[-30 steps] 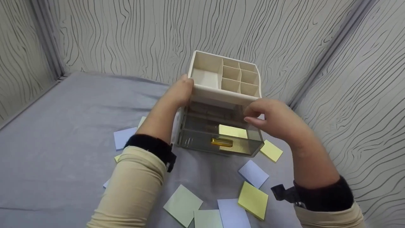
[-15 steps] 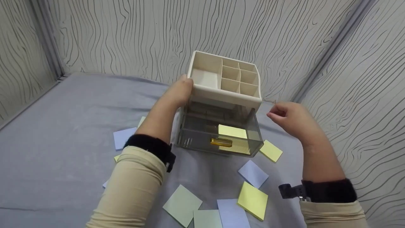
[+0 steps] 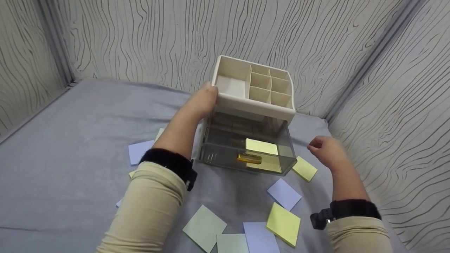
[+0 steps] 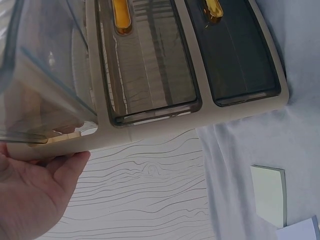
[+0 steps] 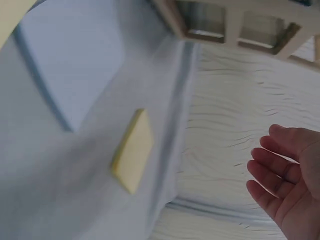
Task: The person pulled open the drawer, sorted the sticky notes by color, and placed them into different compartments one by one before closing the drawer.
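A cream desk organiser (image 3: 254,102) with open top compartments stands on the grey cloth. Its smoky bottom drawer (image 3: 246,153) is pulled out, with an amber handle (image 3: 249,158) and a yellow sticky pad (image 3: 262,146) inside. My left hand (image 3: 208,95) grips the organiser's upper left corner; the left wrist view shows the left hand (image 4: 35,192) against the organiser's side (image 4: 150,137). My right hand (image 3: 318,144) hovers empty and loosely curled to the right of the drawer, just above a yellow pad (image 3: 304,168). In the right wrist view the right hand (image 5: 280,172) has relaxed fingers over another yellow pad (image 5: 132,150).
Several sticky pads lie scattered on the cloth (image 3: 70,147): a blue one (image 3: 284,194), a yellow one (image 3: 283,224), a green one (image 3: 204,227) and a blue one at left (image 3: 140,152). Patterned walls (image 3: 397,105) close in behind and on the right.
My right hand has left the drawer's upper front and dropped to the right, down towards the cloth. The left hand keeps its hold on the organiser.
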### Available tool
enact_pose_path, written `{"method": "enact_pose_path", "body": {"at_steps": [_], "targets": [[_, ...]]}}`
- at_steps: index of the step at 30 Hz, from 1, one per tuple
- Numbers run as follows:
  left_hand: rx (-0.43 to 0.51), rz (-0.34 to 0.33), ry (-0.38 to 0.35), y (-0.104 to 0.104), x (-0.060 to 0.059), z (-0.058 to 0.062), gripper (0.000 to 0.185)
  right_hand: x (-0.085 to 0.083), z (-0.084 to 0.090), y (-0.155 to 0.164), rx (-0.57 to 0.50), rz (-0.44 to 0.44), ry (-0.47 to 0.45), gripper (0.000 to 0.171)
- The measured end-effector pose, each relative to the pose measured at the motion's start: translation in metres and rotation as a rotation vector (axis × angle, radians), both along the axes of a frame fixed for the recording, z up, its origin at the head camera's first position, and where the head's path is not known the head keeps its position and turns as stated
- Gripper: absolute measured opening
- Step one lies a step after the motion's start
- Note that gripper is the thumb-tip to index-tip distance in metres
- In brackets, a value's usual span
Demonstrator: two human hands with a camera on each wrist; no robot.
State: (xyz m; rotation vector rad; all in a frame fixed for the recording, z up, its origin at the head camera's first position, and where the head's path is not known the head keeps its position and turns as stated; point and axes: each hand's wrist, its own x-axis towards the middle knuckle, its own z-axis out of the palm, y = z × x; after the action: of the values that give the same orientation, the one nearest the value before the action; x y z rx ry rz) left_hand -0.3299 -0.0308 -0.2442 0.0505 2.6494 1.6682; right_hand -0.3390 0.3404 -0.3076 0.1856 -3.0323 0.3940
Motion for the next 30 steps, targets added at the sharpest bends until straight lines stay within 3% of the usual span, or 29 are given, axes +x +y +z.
{"method": "enact_pose_path", "body": {"at_steps": [9,17,23,30], "targets": [[0.032,-0.004,-0.034,0.002,0.000,0.001,0.046,-0.007,-0.035,0.019,0.123,-0.024,-0.052,0.030],[0.020,-0.039,-0.016,0.001,-0.001,0.002,0.042,-0.004,-0.053,0.025,0.172,-0.022,-0.190,0.035],[0.019,-0.038,0.000,0.001,-0.001,0.001,0.043,-0.003,-0.066,0.029,0.142,-0.071,-0.285,0.035],[0.014,-0.027,-0.004,0.002,-0.002,0.000,0.046,-0.004,-0.072,0.030,0.146,-0.090,-0.338,0.023]]}}
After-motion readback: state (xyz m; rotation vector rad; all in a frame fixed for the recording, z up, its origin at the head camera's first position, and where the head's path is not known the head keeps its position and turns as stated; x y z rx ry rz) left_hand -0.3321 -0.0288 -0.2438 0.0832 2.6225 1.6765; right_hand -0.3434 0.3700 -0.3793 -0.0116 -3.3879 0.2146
